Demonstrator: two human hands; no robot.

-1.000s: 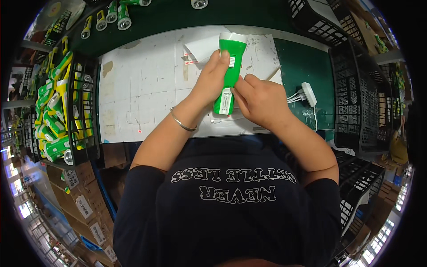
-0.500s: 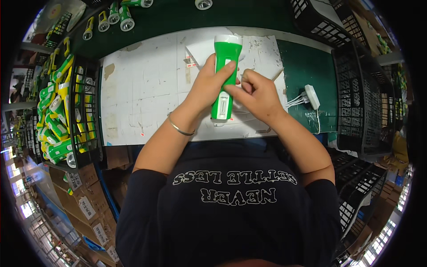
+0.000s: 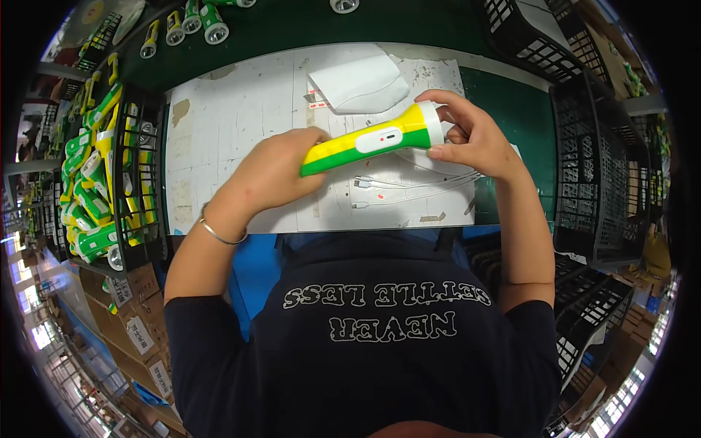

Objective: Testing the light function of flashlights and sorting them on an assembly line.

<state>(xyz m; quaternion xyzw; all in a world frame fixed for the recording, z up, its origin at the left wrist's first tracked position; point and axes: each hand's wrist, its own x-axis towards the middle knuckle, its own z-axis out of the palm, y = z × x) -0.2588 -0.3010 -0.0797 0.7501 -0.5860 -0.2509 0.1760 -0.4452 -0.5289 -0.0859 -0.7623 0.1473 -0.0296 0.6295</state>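
Observation:
A flashlight, yellow along one side and green along the other with a white head, lies crosswise above the white work surface. Its white oval panel with a small port and a red dot faces up. My left hand is closed round the handle end. At the other end, my right hand grips the white head, thumb at the near edge and index finger over the far edge. Just beyond the flashlight is a crumpled white sheet or cloth. White charging cables with plugs lie close by on the near side.
A black crate full of green and yellow flashlights stands at the left. Several more flashlights lie on the green table at the far left. Black crates are stacked on the right. A white board covers the middle.
The flashlight has turned from upright to nearly sideways, head to the right, now showing its yellow-and-green side. My right hand has moved onto its head, my left down to its end.

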